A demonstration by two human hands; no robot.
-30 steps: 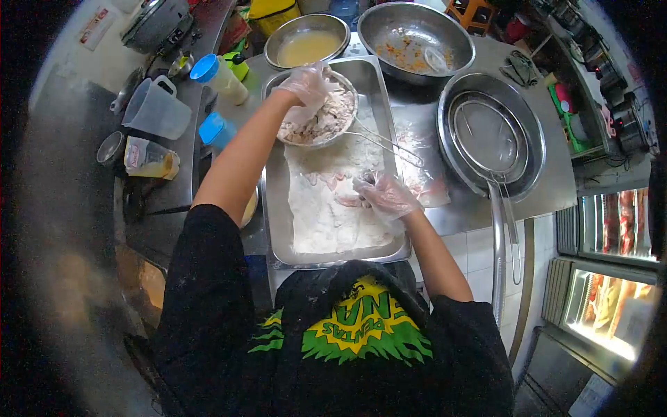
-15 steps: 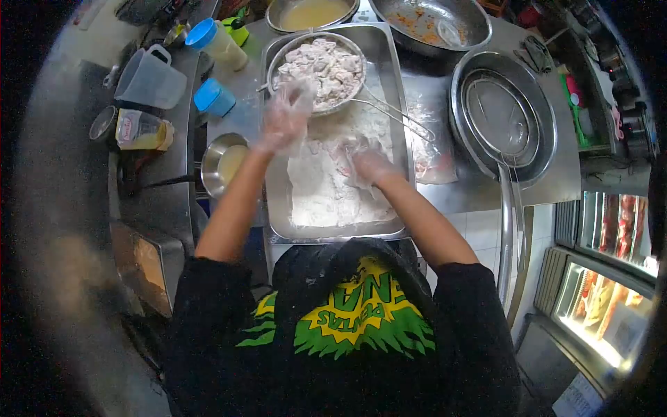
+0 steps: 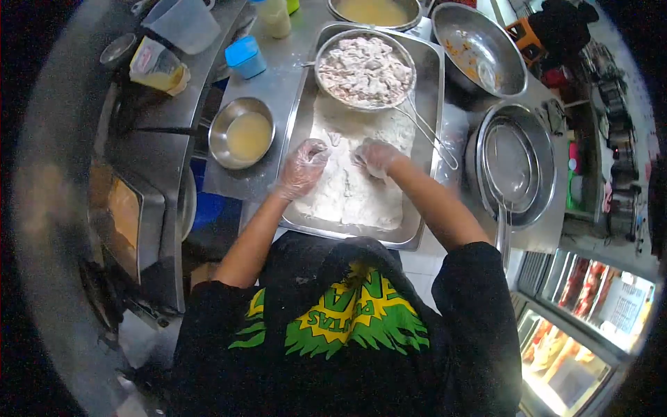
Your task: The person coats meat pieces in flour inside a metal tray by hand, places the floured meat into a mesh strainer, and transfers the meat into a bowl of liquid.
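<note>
White flour (image 3: 347, 187) covers much of the floor of a large metal tray (image 3: 297, 221). My left hand (image 3: 304, 168), in a clear plastic glove, is over the tray's left side with its fingers curled together. A small floury piece (image 3: 334, 139) lies close to its fingertips. My right hand (image 3: 379, 157), gloved the same way, is low over the flour with its fingers bent inward; what either hand grips is hidden. A round strainer (image 3: 411, 89) heaped with flour-coated pieces of meat (image 3: 365, 69) rests across the tray's far end, its wire handle slanting right.
On the left stands a metal bowl of pale liquid (image 3: 249, 136), with a blue-lidded container (image 3: 245, 58) behind it. Beyond the tray are another basin of liquid (image 3: 375, 11) and a stained metal bowl (image 3: 479, 48). A strainer (image 3: 511, 163) sits in a basin at right.
My left hand has come down from beside the strainer to the flour, and its fingers have curled. My right hand stays over the flour. The whole view has shifted.
</note>
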